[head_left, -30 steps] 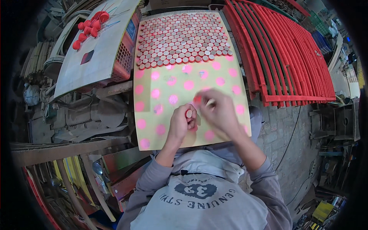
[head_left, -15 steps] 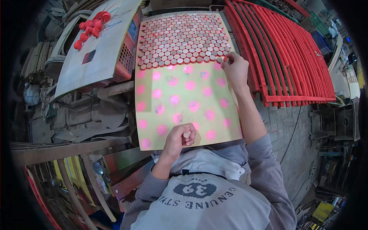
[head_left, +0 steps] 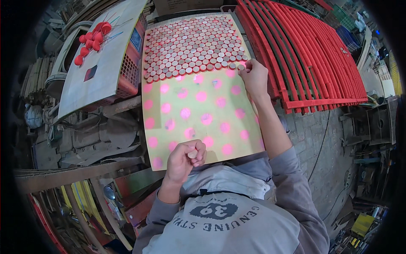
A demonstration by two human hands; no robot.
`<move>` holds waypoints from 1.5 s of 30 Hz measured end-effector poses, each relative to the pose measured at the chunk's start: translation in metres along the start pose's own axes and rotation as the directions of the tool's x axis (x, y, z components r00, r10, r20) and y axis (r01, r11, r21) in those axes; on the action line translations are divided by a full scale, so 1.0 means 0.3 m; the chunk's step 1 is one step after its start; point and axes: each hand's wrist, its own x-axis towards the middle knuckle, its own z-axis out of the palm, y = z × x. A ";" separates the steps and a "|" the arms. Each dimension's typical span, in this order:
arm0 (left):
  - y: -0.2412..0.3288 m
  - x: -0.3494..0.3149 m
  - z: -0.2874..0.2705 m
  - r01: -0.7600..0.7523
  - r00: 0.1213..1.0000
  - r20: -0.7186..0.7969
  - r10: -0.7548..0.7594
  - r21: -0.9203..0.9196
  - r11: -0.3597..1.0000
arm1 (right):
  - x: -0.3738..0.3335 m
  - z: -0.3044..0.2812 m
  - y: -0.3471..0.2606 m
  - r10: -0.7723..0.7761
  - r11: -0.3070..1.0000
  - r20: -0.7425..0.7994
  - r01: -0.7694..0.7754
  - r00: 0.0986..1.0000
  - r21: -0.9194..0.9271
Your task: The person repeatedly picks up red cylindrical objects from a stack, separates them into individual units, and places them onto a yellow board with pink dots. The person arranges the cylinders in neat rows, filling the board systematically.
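Observation:
My right hand (head_left: pixel 255 77) is at the right edge of a pale yellow board (head_left: pixel 163 137). Its thumb and forefinger are closed at a small round wooden disc (head_left: pixel 241 67), the last in the front row. Beyond it, tightly packed discs (head_left: pixel 192 46) with pale tops and red sides cover the far part of the board. Pink spots (head_left: pixel 206 119) dot the nearer part. Low over the board's near edge, my left hand (head_left: pixel 181 163) is curled closed. A pale round disc (head_left: pixel 193 154) shows between its fingers; anything deeper in the fist is hidden.
At the left, a white panel (head_left: pixel 101 63) bears red rounded pieces (head_left: pixel 89 42) on thin sticks and a dark square patch (head_left: pixel 90 73). A red plastic crate (head_left: pixel 128 72) stands under it. A red slatted rack (head_left: pixel 313 59) flanks the board on the right. A wooden rail (head_left: pixel 80 169) runs lower left.
The board appears shifted slightly left in view. One more disc shows at the right end of the front row, by my right fingertips. My left hand has moved left and slightly nearer.

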 end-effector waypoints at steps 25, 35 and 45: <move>0.001 0.441 0.031 -0.246 0.944 -0.107 0.313 0.407 0.880 | -0.172 -0.149 -0.139 0.081 0.970 0.212 -0.126 0.974 0.208; -0.005 0.676 -0.037 -0.676 0.651 0.663 0.370 0.728 -0.115 | -0.029 0.048 -0.004 -0.155 0.985 -0.232 0.131 0.960 -0.116; 0.035 0.739 -0.053 -0.606 0.672 0.633 0.383 0.768 -0.205 | -0.074 -0.008 -0.005 -0.055 0.981 -0.095 0.037 0.994 -0.189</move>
